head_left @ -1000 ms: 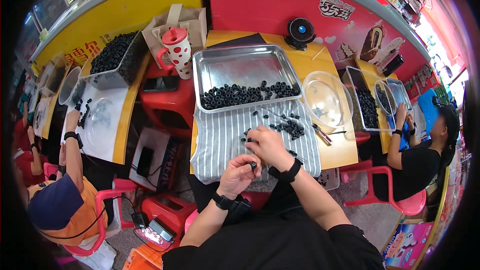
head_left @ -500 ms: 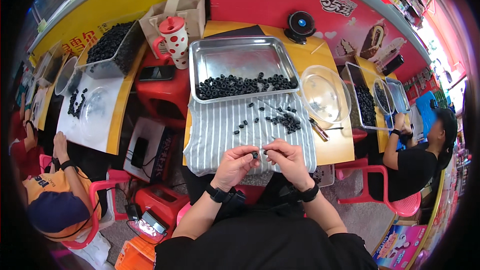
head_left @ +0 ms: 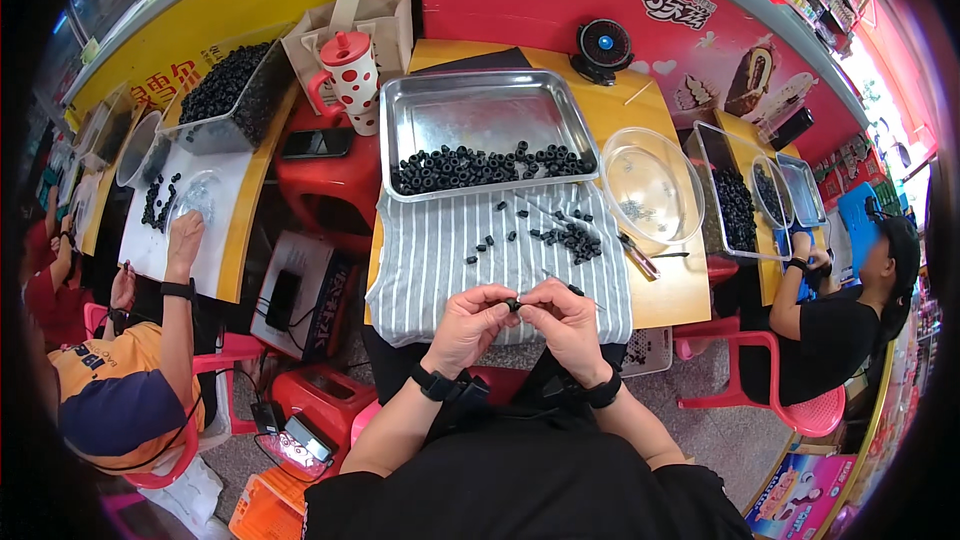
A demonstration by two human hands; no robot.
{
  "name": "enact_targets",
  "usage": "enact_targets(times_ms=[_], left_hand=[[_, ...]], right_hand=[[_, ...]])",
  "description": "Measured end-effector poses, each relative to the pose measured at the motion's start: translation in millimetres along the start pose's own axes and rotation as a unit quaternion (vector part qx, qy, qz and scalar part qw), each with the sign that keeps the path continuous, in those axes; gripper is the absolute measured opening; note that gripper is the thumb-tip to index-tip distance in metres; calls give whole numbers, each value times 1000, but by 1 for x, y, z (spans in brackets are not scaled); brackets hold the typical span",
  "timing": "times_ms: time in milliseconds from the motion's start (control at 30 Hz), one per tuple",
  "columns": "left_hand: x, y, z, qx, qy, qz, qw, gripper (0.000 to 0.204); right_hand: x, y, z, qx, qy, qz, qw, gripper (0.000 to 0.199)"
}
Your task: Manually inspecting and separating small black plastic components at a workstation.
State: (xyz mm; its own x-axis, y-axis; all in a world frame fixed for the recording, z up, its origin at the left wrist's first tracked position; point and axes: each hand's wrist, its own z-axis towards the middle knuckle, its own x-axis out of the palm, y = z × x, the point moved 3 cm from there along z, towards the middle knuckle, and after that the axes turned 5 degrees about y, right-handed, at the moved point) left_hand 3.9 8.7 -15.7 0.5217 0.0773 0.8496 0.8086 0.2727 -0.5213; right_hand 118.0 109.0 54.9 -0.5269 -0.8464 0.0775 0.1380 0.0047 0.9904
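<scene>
- At the far left of the frame we see a clear plastic bin [head_left: 225,100] heaped with black rings, with a few more loose on the white sheet [head_left: 190,230] below it, where a co-worker's hand [head_left: 185,240] rests.
- Upper centre, our metal tray [head_left: 480,130] holds a row of black rings [head_left: 480,167] along its near edge; the rest of it is bare.
- Below the tray, scattered rings lie on the striped cloth [head_left: 440,260].
- At lower centre our left hand [head_left: 468,325] and right hand [head_left: 565,325] meet, fingertips of both pinched on one small black ring [head_left: 513,304] held between them above the cloth's near edge.
- Right of the tray, a clear round bowl [head_left: 650,185] holds only a few tiny bits.
- Further right, clear trays [head_left: 735,205] hold more black rings.
</scene>
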Motion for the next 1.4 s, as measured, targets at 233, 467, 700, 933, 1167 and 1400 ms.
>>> enact_targets(times_ms=[233,467,700,933,1167,1400], left_hand=[[-1,1,0,5,9,-3,1000,21],[1,0,-1,3,-5,11,1000,19],[0,0,-1,5,-4,20,1000,19],[0,-1,0,11,-1,27,1000,17],[-2,0,-1,6,2,33,999,16],[5,0,1,26,-22,89,995,17]], right_hand=[[1,-5,-2,30,-13,54,998,15],[-2,-3,0,0,15,-11,1000,13],[-2,-12,-2,65,12,83,994,11],[-8,-18,-2,91,32,82,992,6],[-7,-12,3,70,52,14,996,5],[-10,-13,8,104,55,14,993,8]])
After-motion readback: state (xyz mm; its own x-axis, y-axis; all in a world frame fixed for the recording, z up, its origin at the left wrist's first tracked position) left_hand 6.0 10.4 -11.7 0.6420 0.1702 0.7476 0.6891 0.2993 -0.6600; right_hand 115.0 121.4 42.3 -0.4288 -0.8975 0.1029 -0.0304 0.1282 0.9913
